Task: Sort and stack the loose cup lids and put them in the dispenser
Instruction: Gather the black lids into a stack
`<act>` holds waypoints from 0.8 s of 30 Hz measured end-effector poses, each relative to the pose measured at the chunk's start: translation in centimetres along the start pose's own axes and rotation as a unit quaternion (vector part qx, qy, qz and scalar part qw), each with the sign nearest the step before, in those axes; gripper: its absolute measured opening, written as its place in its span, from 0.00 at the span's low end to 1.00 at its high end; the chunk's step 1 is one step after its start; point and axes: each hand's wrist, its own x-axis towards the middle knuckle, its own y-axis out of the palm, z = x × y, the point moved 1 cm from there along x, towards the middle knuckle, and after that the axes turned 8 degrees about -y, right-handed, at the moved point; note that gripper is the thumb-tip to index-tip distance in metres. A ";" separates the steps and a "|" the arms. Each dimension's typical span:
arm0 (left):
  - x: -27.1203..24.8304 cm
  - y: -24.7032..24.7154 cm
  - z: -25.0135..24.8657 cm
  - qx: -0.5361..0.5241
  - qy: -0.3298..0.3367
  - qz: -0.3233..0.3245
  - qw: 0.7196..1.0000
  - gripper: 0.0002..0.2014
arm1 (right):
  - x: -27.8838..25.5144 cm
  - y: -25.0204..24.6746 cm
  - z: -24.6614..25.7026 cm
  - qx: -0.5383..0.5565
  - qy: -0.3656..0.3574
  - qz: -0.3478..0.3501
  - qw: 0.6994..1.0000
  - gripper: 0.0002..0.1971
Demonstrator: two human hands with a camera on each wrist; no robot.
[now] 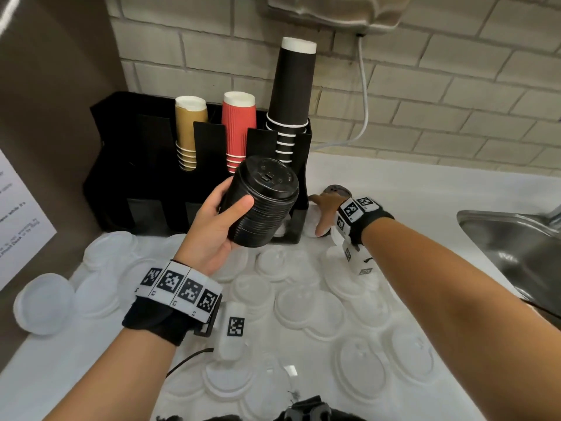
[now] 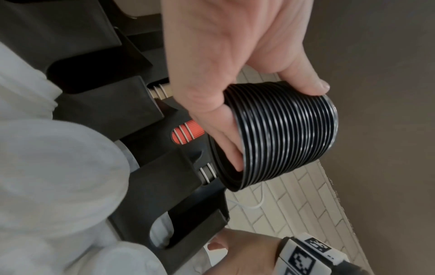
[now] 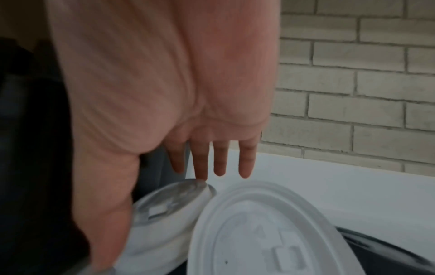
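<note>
My left hand [image 1: 233, 205] grips a tall stack of black lids [image 1: 262, 205] held tilted in the air in front of the black dispenser [image 1: 121, 165]. In the left wrist view the thumb lies on the stack of black lids [image 2: 287, 135] and the fingers of the left hand [image 2: 275, 119] reach inside its open end. My right hand [image 1: 318, 217] lies beside the dispenser's right end, fingers [image 3: 221, 160] straight, touching a short stack of white lids [image 3: 164, 214]. Another white lid [image 3: 259, 232] leans next to it. Several loose white lids [image 1: 303, 302] cover the counter.
The dispenser holds gold cups [image 1: 189, 129], red cups [image 1: 238, 126] and tall black cups [image 1: 291, 95]. A steel sink [image 1: 510, 238] is at the right. A dark lid [image 1: 337, 189] lies beyond my right hand. A brick wall and a white cable [image 1: 364, 95] are behind.
</note>
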 end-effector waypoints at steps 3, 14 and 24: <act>0.0 -0.2 -0.5 0.005 0.007 -0.012 1.000 0.32 | 1.3 0.8 0.3 -0.030 -0.002 0.010 1.000 0.49; 0.5 -0.8 -0.1 0.000 -0.006 -0.021 1.000 0.33 | -3.3 -2.7 -1.5 0.100 -0.039 0.189 0.976 0.45; 1.1 -1.2 -0.3 -0.003 -0.005 -0.020 1.000 0.32 | 1.8 0.7 -2.2 0.053 0.021 0.015 0.998 0.26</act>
